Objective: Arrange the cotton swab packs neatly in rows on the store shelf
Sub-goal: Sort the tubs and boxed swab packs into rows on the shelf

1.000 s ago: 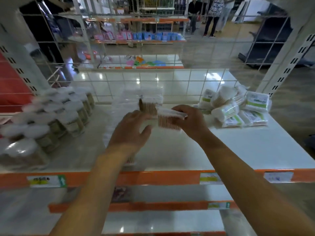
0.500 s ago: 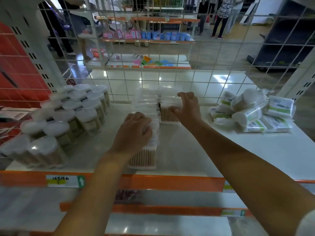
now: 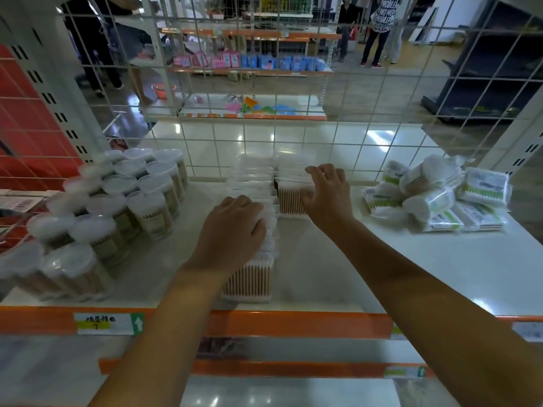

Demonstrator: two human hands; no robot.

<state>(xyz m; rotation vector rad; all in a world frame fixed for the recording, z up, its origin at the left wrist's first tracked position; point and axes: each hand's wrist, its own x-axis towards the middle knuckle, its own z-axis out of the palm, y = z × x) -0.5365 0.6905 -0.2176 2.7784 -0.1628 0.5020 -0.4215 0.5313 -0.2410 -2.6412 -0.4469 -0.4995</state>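
Note:
Clear rectangular packs of wooden-stemmed cotton swabs stand in a front-to-back row [image 3: 252, 277] down the middle of the white shelf [image 3: 440, 274]. My left hand [image 3: 232, 230] lies palm-down on top of that row, fingers curved over the packs. To the right of the row's far end a shorter second row begins. My right hand [image 3: 327, 192] grips its front pack [image 3: 289, 198], fingers over the lid and thumb against the front face.
Round clear tubs of swabs [image 3: 117, 207] fill the shelf's left side. A loose heap of bagged white swab packs [image 3: 435, 195] lies at the right. A white wire grid [image 3: 293, 136] backs the shelf. The front edge is an orange rail [image 3: 293, 323]. People stand in the aisle beyond.
A second ago my right hand carried a pack above the shelf; it has since set it at the back beside the row. My left hand moved onto the row's top and stays there.

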